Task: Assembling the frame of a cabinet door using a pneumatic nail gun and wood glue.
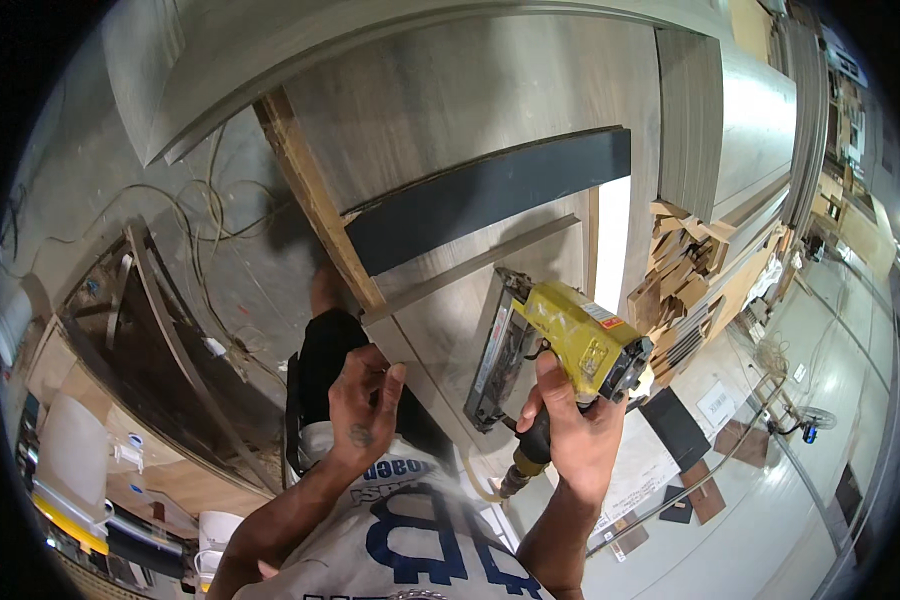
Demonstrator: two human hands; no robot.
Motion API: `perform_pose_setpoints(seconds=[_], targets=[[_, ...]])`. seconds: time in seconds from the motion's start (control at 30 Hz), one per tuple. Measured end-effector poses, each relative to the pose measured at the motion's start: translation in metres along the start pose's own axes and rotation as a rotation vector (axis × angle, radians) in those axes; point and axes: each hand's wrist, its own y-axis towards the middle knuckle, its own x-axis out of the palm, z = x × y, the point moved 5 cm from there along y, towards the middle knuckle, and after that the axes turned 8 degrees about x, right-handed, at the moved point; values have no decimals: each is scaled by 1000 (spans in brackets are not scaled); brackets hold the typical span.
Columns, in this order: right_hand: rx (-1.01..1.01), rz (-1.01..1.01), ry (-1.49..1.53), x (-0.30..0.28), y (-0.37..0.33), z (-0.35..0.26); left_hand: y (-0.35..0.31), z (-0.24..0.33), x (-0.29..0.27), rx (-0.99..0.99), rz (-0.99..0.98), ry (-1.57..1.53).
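Observation:
My right hand (pixel 578 432) is wrapped round the grip of a yellow and black nail gun (pixel 582 335). Its magazine slants down to the left over a grey-brown wood-grain panel (pixel 520 245), and an air hose fitting shows below the grip. My left hand (pixel 363 405) hovers in front of my body beside the panel's near left corner. Its fingers are loosely bent, the thumb stands apart from them, and nothing shows in it. A dark grey strip (pixel 490 195) lies across the panel, and a raw wood strip (pixel 315 195) runs along its left edge.
Offcuts (pixel 685 265) pile up right of the panel, near stacked grey boards (pixel 688 120). An air hose (pixel 185 215) coils on the floor at left, beside a wooden bin (pixel 150 400). Cardboard and dark pieces (pixel 675 428) lie on the floor at right.

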Motion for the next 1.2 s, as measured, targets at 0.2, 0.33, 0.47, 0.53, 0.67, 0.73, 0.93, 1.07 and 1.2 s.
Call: perform_pose_setpoints(seconds=[0.2,0.33,0.47,0.53,0.67,0.73,0.93,1.07,1.2], targets=[[-14,25,-36,-1,0,2,1,2,0,-20,-38,-25],[-22,5,-44,-1,0,3,1,3,0,-13,-8,-30],[-12,-11,-77,-2,1,5,1,3,0,-23,2,-35],[-11,-15,-83,1,0,4,0,0,1,-3,15,-37],[-68,11,-181,-1,-8,4,-1,7,-4,-57,-16,4],[-40,-9,-220,-3,-4,7,-4,0,-1,-77,-11,-26],[-77,-154,-394,9,-43,38,-1,0,11,-54,21,-112],[-132,-180,-485,42,-53,49,-4,-2,6,-7,63,-58],[-134,-142,-501,47,-54,50,-4,-9,9,21,47,-52]])
